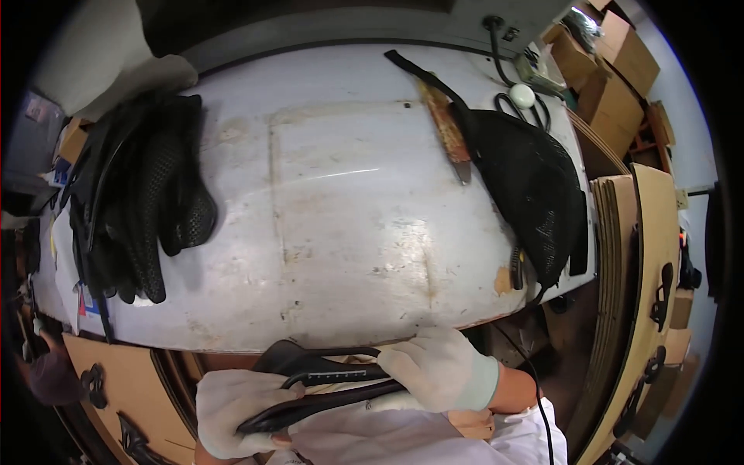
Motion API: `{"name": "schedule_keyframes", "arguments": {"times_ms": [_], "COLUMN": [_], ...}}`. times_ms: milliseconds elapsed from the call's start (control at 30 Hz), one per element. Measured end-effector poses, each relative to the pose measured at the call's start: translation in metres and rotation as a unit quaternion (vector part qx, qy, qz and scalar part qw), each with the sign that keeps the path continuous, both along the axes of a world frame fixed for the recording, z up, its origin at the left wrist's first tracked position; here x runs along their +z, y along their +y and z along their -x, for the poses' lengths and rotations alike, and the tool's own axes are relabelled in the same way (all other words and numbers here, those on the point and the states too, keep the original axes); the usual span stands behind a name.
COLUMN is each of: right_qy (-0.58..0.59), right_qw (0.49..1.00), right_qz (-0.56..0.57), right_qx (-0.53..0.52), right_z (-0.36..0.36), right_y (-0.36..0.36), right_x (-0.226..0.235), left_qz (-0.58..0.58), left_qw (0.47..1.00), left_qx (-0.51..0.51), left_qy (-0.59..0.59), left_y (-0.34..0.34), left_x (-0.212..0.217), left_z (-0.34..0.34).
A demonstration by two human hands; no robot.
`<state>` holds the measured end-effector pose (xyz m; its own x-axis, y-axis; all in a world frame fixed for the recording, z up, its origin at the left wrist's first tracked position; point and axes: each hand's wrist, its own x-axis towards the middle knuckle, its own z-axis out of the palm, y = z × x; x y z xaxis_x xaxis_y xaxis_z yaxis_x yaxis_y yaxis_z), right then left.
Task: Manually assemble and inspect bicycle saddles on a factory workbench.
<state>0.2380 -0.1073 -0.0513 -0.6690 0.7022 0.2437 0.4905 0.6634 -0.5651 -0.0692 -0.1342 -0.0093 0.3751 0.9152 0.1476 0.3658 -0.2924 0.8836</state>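
Note:
At the table's near edge I hold a black, curved, saddle-shaped part [310, 401], which looks like a bicycle saddle; a row of white tick marks runs along a bar on it. My left hand [232, 407], in a white glove, is closed round its left end. My right hand [442, 368], gloved the same way, grips its right end from above, fingers curled over it. The gloves hide both ends of the part. A pile of black pieces with perforated texture [143, 201] lies on the table's left. At the right rests a black mesh-like piece [527, 178] with a long strap.
The worn white table [341, 209] spans the middle. An orange-brown flat tool with a metal tip [449, 128] lies by the strap. A white knob [522, 96] sits among black cables. Cardboard sheets [616, 271] stand at the right, boxes [628, 54] behind them.

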Motion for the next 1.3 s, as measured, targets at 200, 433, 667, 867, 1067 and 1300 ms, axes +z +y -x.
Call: {"name": "schedule_keyframes", "arguments": {"times_ms": [200, 433, 667, 867, 1067, 1300], "right_qy": [-0.002, -0.049, -0.109, -0.124, -0.188, -0.241], "right_qw": [0.997, 0.996, 0.99, 0.982, 0.968, 0.955], "right_qz": [0.058, 0.07, 0.025, -0.026, -0.045, -0.056], "right_qx": [0.042, -0.037, -0.088, -0.138, -0.161, -0.165], "right_z": [-0.004, 0.011, 0.013, 0.012, 0.027, 0.042], "right_y": [0.01, 0.006, 0.007, 0.011, 0.012, 0.012], "right_x": [0.01, 0.007, 0.01, 0.013, 0.041, 0.063], "left_qz": [-0.097, -0.076, -0.12, -0.08, 0.024, 0.085], "left_qw": [0.992, 0.995, 0.992, 0.995, 0.989, 0.969], "left_qx": [-0.077, -0.045, -0.041, -0.051, 0.133, 0.164], "left_qy": [0.016, 0.048, 0.024, 0.019, -0.052, -0.165], "left_y": [0.014, 0.014, 0.026, 0.032, 0.002, -0.002], "left_x": [-0.005, -0.016, -0.03, -0.027, -0.019, -0.024], "left_z": [0.004, -0.007, -0.015, -0.021, -0.032, -0.024]}}
